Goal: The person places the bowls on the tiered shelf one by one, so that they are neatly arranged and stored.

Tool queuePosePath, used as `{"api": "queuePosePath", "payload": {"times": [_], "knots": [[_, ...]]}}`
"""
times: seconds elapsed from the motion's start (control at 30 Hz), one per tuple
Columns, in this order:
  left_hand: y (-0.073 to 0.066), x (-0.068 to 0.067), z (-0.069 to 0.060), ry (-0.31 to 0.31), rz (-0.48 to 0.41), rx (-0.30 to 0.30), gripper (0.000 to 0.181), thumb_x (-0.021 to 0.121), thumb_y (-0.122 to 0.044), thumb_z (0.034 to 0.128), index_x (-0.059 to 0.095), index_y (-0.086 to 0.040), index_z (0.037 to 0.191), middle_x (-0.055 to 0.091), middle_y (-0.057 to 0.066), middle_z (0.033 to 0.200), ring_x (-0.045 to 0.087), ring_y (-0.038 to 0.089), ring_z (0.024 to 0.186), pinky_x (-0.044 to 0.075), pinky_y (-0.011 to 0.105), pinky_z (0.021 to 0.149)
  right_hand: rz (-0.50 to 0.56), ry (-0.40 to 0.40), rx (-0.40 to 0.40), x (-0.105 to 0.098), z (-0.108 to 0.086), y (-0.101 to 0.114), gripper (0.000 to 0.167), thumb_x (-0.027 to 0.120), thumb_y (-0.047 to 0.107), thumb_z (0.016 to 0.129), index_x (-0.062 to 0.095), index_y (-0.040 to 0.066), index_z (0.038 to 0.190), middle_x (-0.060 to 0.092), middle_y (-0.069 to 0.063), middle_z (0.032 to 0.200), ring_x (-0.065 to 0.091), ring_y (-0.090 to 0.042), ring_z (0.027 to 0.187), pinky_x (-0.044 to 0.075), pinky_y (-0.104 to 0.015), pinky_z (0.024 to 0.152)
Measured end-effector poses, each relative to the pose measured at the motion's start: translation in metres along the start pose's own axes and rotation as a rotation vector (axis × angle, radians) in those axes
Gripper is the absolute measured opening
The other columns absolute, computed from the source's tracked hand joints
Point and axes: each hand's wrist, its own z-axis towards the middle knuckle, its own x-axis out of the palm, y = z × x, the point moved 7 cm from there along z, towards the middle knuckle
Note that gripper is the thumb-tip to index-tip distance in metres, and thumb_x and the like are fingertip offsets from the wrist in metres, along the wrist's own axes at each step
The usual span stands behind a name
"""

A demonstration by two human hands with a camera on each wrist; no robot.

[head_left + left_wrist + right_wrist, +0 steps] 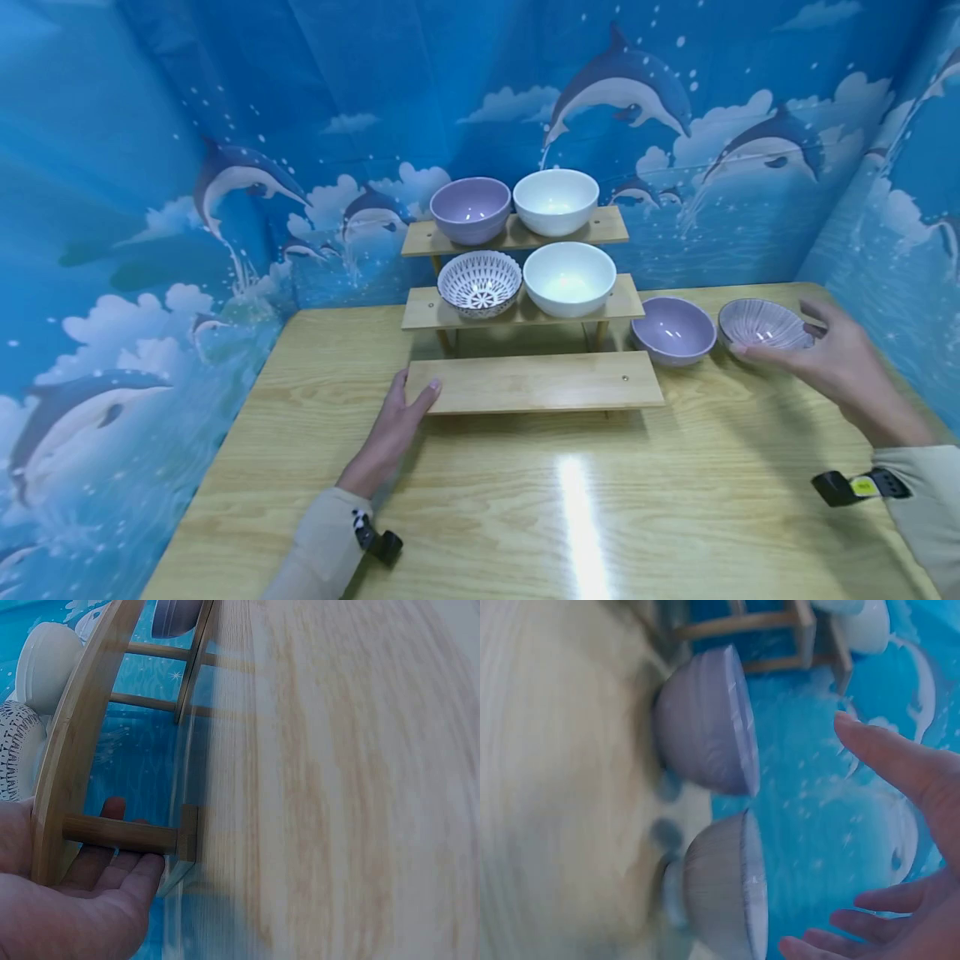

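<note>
My left hand (392,425) grips the left end of the wooden tiered stand's lowest board (532,383), thumb on top. In the left wrist view, the fingers of that hand (97,900) curl under the board around a short wooden leg (120,832). At the right, my right hand (847,358) is spread over a grey striped bowl (761,325), thumb across its near rim in the head view. The right wrist view shows this hand (907,862) apart from the striped bowl (724,889), holding nothing. A purple bowl (673,333) sits left of the striped one.
On the top tier stand a purple bowl (470,212) and a white bowl (556,204). The middle tier holds a black-and-white patterned bowl (480,286) and another white bowl (570,281). A blue dolphin-print curtain (465,83) hangs behind the wooden table (480,517).
</note>
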Motion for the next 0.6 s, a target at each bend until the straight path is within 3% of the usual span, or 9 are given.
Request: {"api": "queuePosePath", "payload": {"times": [0.1,0.6], "knots": [[0.000,0.000,0.000,-0.007,-0.006,-0.010,0.105,0.057,-0.068,0.0925,0.001,-0.015,0.164,-0.002,0.013,0.170,0.000,0.036,0.154,0.005,0.060,0.122,0.020,0.002,0.023,-0.001,0.002,-0.012,0.122,0.084,0.039,0.084,-0.004,-0.001,0.160,0.001,-0.035,0.162,0.017,-0.064,0.140,0.029,-0.079,0.102],[0.000,-0.001,0.000,-0.001,0.005,-0.015,0.106,0.057,-0.068,0.0923,-0.001,-0.014,0.164,-0.005,0.013,0.170,-0.003,0.037,0.154,0.003,0.062,0.121,0.061,0.037,0.093,0.005,0.028,-0.060,0.130,0.083,0.042,0.084,-0.013,-0.009,0.154,-0.009,-0.041,0.158,0.005,-0.064,0.142,0.019,-0.080,0.106]]}}
